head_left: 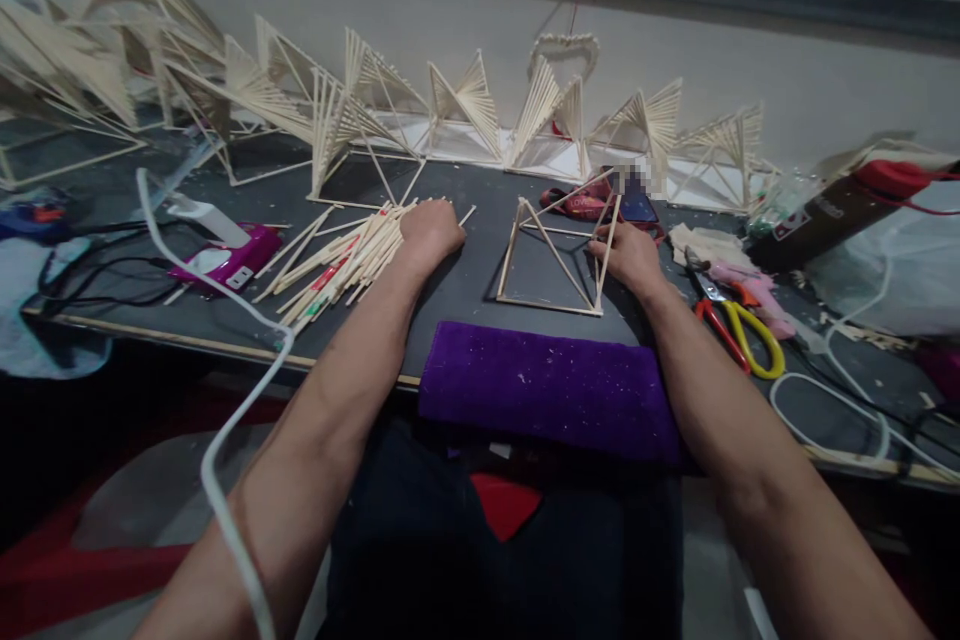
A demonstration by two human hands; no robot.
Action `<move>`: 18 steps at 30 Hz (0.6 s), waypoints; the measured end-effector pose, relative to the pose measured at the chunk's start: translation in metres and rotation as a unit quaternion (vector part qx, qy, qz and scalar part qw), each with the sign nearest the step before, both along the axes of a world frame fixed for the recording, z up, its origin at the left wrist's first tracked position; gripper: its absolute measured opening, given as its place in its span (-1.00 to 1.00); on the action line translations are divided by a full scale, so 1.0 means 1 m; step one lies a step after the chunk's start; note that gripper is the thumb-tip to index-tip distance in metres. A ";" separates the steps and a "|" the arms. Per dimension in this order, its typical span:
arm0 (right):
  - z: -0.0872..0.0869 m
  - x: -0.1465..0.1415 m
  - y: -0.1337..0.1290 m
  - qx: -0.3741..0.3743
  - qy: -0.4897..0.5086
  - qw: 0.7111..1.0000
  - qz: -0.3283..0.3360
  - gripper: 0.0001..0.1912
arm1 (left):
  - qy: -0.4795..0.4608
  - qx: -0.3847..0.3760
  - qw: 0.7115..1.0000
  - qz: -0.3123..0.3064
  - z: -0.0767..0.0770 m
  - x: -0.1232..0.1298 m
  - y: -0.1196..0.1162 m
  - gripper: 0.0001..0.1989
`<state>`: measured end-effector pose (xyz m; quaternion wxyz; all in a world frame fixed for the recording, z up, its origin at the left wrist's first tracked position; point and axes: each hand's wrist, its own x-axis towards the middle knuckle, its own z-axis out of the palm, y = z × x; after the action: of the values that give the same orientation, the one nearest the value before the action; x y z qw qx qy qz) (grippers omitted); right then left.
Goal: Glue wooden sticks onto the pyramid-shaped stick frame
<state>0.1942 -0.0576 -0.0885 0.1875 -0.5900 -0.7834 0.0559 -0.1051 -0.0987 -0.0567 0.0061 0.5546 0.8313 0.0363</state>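
Stick frame [559, 254] sits on the bench [476, 275], just beyond the purple towel [547, 390], so let's steady it gently.
Our right hand [630, 255] is curled at its right side, but we can't tell if it's pinching a stick; our left hand [433, 225] is bunched over the far right end of the stick pile [349, 260], grip hidden. We'd ease sticks out singly and go easy on those skinny corners.

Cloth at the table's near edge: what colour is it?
Deep purple: the cloth carries small pale specks, best seen in the head view.
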 end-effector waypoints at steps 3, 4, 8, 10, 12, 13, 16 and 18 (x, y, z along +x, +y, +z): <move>0.003 0.008 0.001 0.018 0.057 0.998 -0.017 -0.67 | -0.037 0.074 0.997 0.005 0.006 -0.008 -0.004 -0.70; 0.006 0.011 0.002 0.026 0.086 0.996 -0.031 -0.69 | -0.061 0.123 0.991 0.002 0.011 -0.013 -0.007 -0.74; 0.027 0.023 0.003 0.047 0.315 0.946 -0.055 -0.78 | -0.294 0.385 0.875 0.004 0.039 -0.021 -0.038 -0.78; 0.045 0.027 -0.003 0.068 0.462 0.884 -0.017 -0.78 | -0.444 0.429 0.782 -0.083 0.055 -0.009 -0.068 -0.77; 0.066 0.030 -0.016 0.088 0.566 0.818 0.056 -0.78 | -0.561 0.368 0.715 -0.197 0.067 0.018 -0.102 -0.82; 0.076 0.030 -0.025 0.085 0.595 0.793 0.103 -0.77 | -0.607 0.323 0.684 -0.242 0.071 0.034 -0.118 -0.85; 0.099 0.027 -0.057 -0.003 0.587 0.770 0.249 -0.79 | -0.692 0.105 0.637 -0.322 0.069 0.084 -0.144 -0.89; 0.107 0.022 -0.076 -0.101 0.521 0.782 0.325 -0.72 | -0.711 0.042 0.618 -0.332 0.061 0.108 -0.142 -0.88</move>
<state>0.2162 -0.1338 0.0181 0.4777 -0.1964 -0.7014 0.4911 0.0029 -0.2411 0.0039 0.5842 0.5934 0.3234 0.4495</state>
